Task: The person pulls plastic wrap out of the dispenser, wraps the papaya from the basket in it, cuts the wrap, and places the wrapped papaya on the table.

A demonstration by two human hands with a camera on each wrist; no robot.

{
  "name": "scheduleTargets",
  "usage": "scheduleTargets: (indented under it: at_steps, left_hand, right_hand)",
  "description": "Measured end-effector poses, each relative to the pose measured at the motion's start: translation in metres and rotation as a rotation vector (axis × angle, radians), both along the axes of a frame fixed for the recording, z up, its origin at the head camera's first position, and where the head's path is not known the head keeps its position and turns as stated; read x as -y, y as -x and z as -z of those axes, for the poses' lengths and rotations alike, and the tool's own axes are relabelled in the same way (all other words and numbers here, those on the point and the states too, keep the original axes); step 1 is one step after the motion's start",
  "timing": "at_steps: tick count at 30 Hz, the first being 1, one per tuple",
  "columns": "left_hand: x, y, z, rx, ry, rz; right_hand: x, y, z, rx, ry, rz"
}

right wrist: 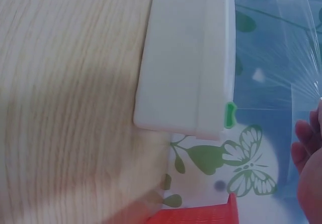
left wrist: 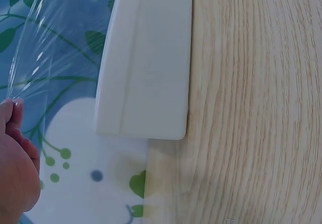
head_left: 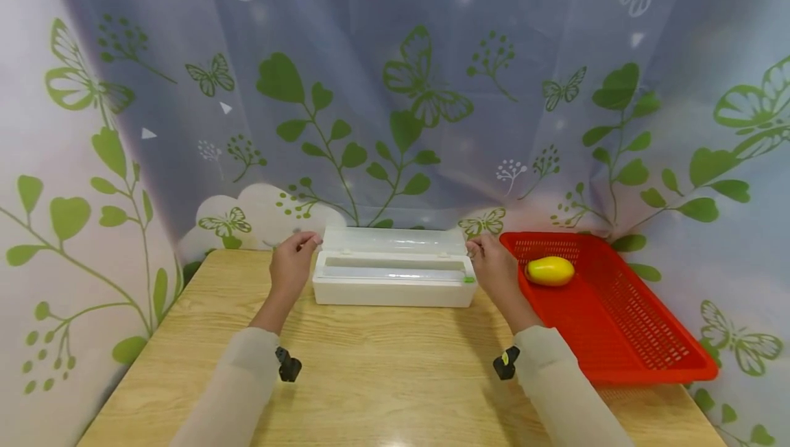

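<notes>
A white cling film dispenser [head_left: 395, 294] stands on the wooden table, its translucent lid [head_left: 395, 234] raised at the back. At the right end of its front bar sits a small green slider [head_left: 469, 280]. Clear cling film [left wrist: 37, 48] stretches above the dispenser and gathers in creases toward both hands. The left hand [head_left: 291, 265] pinches one corner of the film between thumb and fingertips, just past the dispenser's left end. Beyond the right end, the right hand [head_left: 496, 270] pinches the opposite corner. In the right wrist view, that hand's fingertips are partly cut off.
To the right stands a red plastic basket [head_left: 586, 337] with perforated sides, close to the right forearm. A yellow mango-like fruit [head_left: 551, 271] lies in its far left part. Behind the wooden table [head_left: 382, 371] hangs a patterned curtain [head_left: 345, 15].
</notes>
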State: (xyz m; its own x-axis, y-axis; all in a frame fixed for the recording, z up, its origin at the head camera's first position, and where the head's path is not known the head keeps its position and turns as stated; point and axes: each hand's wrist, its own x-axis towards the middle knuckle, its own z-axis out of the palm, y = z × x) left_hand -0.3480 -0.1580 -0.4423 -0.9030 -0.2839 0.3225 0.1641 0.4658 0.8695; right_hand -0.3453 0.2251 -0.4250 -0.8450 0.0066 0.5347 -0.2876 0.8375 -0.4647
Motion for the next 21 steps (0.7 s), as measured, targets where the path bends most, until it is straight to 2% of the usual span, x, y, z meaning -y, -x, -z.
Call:
scheduleTargets:
  at_steps: [6, 12, 21]
  left_hand:
    - [0.000, -0.002, -0.006, -0.064, -0.044, 0.022]
    - [0.001, -0.003, -0.011, -0.078, -0.065, 0.042]
    - [-0.001, -0.006, -0.022, -0.107, -0.107, 0.050]
  right_hand:
    - [-0.001, 0.001, -0.004, -0.014, -0.024, 0.002]
    - [-0.001, 0.001, -0.009, -0.052, -0.023, -0.008]
    - [0.000, -0.002, -0.018, -0.063, -0.031, -0.001]
